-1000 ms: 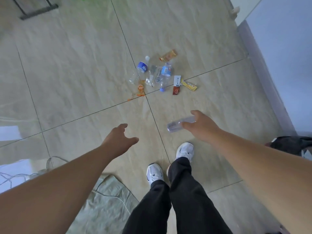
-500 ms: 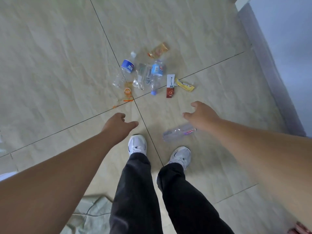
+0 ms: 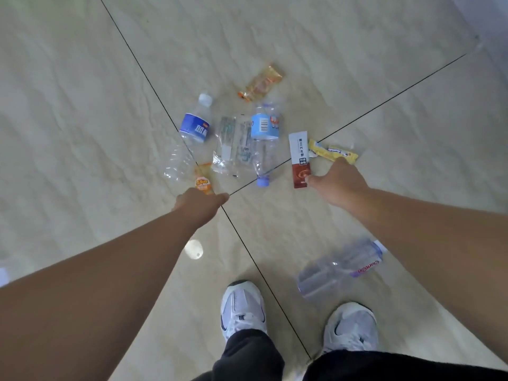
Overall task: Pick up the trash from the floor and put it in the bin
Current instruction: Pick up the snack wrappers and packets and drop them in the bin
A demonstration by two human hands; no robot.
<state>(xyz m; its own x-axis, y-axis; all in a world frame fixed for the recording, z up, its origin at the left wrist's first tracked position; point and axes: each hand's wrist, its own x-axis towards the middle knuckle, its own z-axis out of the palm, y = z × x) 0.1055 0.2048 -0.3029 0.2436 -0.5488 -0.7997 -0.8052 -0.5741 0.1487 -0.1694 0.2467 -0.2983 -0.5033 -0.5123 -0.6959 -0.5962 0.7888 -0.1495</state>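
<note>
Trash lies in a heap on the tiled floor: a clear bottle with a dark blue label (image 3: 192, 130), a bottle with a light blue label (image 3: 264, 133), a clear plastic bag (image 3: 232, 144), an orange wrapper (image 3: 261, 83), a small orange packet (image 3: 203, 178), a brown and white sachet (image 3: 299, 160) and a yellow wrapper (image 3: 334, 153). My left hand (image 3: 199, 206) is down at the near end of the small orange packet, its fingers hidden. My right hand (image 3: 339, 182) touches the sachet's near corner with its thumb, fingers by the yellow wrapper. No bin is in view.
Another clear bottle with a purple label (image 3: 341, 268) lies on the floor beside my right shoe (image 3: 350, 329). My left shoe (image 3: 243, 309) stands on the dark tile joint. A wall base runs along the top right corner.
My right hand let go of the clear purple-label bottle, which now lies by my feet. I stepped closer and lowered both hands onto the trash heap.
</note>
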